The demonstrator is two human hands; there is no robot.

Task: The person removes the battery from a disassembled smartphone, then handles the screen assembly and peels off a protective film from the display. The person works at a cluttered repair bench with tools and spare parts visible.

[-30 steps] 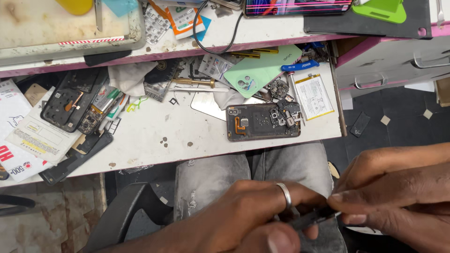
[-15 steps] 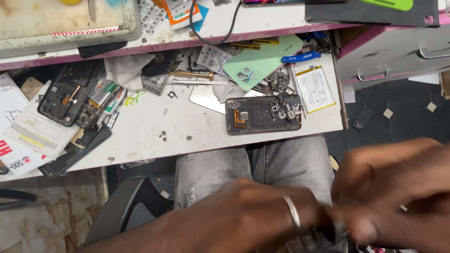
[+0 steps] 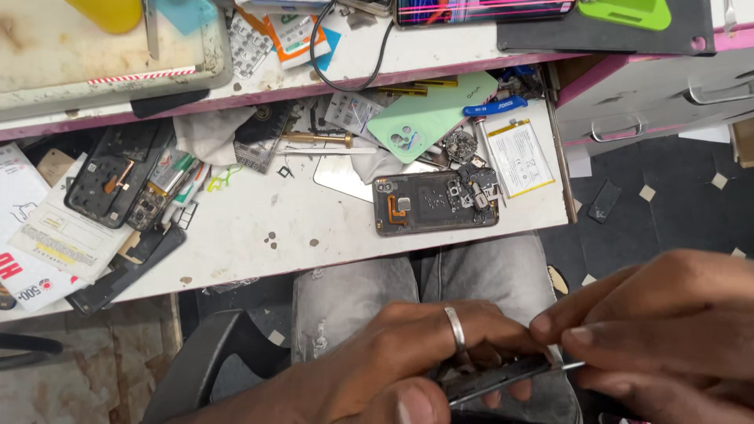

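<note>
Grey metal part (image 3: 503,377) pinched in left hand (image 3: 408,361), ringed, low over the lap, below the counter's (image 3: 259,235) front edge. Right hand (image 3: 660,330) closes fingertips on thin tool (image 3: 569,366) touching the part's end. Opened phone (image 3: 436,202) near counter's front right corner, battery (image 3: 518,157) beside it.

Both hands are low over the lap, close together. The left hand (image 3: 408,353) curls palm-down, fingers wrapped tight, a ring on one finger, thumb tucked forward at the bottom edge. The right hand (image 3: 667,330) comes in from the side, fingertips (image 3: 550,323) pinched together, touching the left's fingers.
</note>
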